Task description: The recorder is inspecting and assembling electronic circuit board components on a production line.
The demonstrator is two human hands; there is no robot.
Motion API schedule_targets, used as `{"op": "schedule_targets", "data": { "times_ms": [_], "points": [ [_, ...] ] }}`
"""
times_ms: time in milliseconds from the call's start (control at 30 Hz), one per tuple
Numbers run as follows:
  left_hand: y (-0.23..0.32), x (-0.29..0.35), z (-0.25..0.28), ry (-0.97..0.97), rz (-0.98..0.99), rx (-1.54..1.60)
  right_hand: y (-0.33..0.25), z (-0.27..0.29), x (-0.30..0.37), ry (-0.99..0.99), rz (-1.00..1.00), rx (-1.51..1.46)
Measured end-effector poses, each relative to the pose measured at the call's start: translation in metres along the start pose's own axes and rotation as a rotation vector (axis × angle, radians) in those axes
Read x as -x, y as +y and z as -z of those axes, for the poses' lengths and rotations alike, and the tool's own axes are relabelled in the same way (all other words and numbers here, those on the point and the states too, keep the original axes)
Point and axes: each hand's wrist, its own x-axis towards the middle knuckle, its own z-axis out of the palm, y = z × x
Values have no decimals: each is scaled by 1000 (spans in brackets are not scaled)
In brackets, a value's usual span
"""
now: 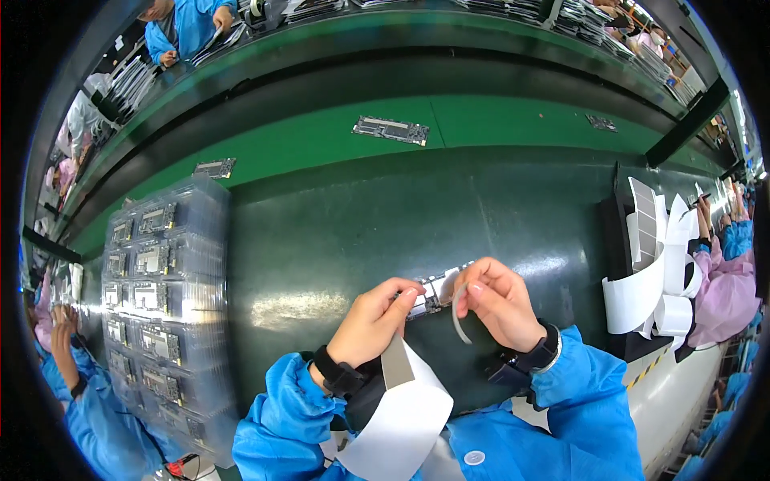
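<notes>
My left hand (370, 325) is closed, its thumb and forefinger pinched at the left end of a circuit board (437, 292) with silvery shields. A curling white backing sheet (405, 413) with a grey patch at its top hangs from under the same hand down toward my lap. My right hand (505, 309) pinches a narrow, curved grey strip (459, 317) just above the board's right end. Those right fingers partly hide the board. How firmly the left fingertips grip the board is hard to see.
Clear plastic trays of circuit boards (188, 321) are stacked at the left. A black box (616, 232) with white label sheets (638, 297) stands at the right. Single boards lie on the green strip beyond, among them a long board (391, 130). A person (188, 32) works across the bench.
</notes>
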Motion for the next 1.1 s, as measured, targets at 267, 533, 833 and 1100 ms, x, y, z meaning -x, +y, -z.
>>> {"op": "schedule_targets", "data": {
  "times_ms": [267,533,833,1100],
  "points": [
    [1,-2,1,30,-8,53,11,2,-3,251,130,192],
    [0,-2,0,79,-21,64,13,1,-2,309,70,217],
    [3,-3,0,156,55,-115,10,-4,-3,320,85,257],
    [9,-7,-8,251,0,-424,10,2,-11,367,309,1177]
  ]
}}
